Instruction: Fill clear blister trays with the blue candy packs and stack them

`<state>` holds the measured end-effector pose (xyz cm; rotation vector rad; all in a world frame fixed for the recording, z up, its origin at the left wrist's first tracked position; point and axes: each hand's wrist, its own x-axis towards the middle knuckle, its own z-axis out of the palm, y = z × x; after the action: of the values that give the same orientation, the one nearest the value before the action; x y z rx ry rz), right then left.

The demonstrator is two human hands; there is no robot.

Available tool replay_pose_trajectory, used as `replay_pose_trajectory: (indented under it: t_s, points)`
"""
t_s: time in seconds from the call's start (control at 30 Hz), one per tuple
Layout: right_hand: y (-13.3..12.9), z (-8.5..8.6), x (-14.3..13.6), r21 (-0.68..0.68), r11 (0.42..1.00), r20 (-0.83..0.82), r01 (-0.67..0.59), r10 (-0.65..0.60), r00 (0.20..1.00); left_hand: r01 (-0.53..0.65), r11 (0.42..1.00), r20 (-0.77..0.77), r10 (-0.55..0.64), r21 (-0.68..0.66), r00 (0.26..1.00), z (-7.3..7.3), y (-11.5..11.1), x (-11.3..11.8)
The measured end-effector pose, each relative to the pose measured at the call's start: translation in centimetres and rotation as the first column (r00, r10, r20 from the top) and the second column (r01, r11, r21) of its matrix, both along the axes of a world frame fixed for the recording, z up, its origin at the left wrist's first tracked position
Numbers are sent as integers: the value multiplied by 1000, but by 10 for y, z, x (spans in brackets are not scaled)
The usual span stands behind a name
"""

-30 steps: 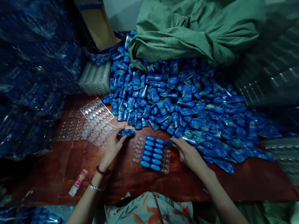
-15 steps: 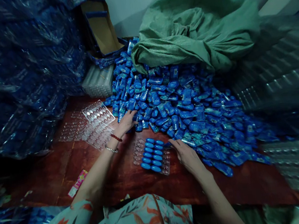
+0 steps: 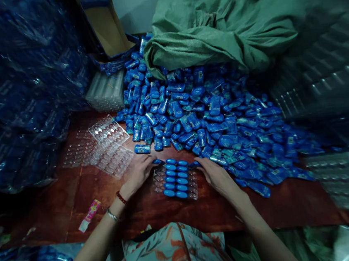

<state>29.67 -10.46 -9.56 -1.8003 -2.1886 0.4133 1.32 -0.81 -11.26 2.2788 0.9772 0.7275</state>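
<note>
Tray (image 3: 193, 188), clear, blue ovals (image 3: 171, 179), two columns

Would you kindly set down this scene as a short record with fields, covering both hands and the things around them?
Left hand: small blue item at the fingertips
Right hand: another small blue item at the fingertips
Between hands: clear tray bearing two columns of blue ovals
Beyond hands: heap of blue packets, with a green sack at its back
Left side: loose clear trays; pink wrapper
Surface: reddish-brown table
</note>
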Motion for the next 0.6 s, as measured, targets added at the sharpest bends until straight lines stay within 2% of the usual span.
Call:
replay_pose_trajectory:
  t_s: [0.1, 0.2, 0.4, 0.5, 0.6]
  points:
    - [0, 2, 0, -4, 1000, 111, -29, 29, 993, 68, 997, -117, -63, 42, 991, -1, 0, -4]
    - [3, 10, -2, -15, 997, 230, -71, 73, 971, 150, 987, -243, -132, 57, 961, 7, 5, -3]
    - [17, 30, -23, -157, 977, 355, -145, 193, 915, 336, 939, -390, -284, 72, 876, 19, 12, 5]
    - [20, 32, -38, -177, 976, 394, -130, 191, 899, 338, 938, -424, -277, 74, 862, 19, 10, 7]
    - [17, 33, -39, -161, 981, 370, -110, 164, 914, 304, 950, -417, -250, 67, 874, 18, 8, 6]
